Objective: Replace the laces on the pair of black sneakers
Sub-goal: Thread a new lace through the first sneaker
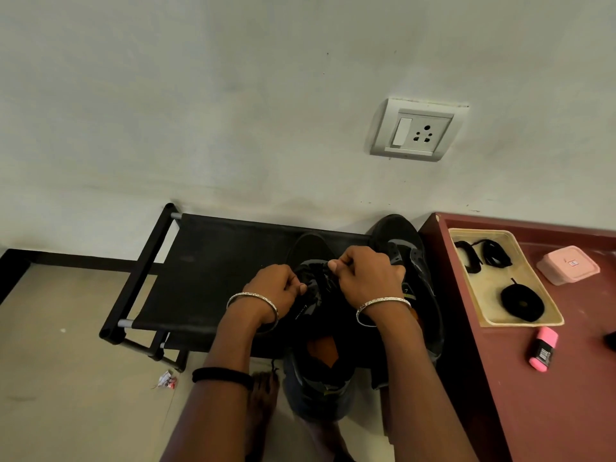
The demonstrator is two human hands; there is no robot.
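At the right end of the black rack (pixel 206 271), the left hand (pixel 278 288) and right hand (pixel 363 278) are close together over the nearer black sneaker (pixel 320 371), each pinching its lace (pixel 319 278), probably to work it through the eyelets. The second sneaker (pixel 400 241) stands at the rack's right edge. Beside the rack a red table (pixel 566 411) holds a tray (pixel 520 323) of coiled laces (pixel 521 303), likely kept within reach, and a pale wall (pixel 200 111) is behind the rack.
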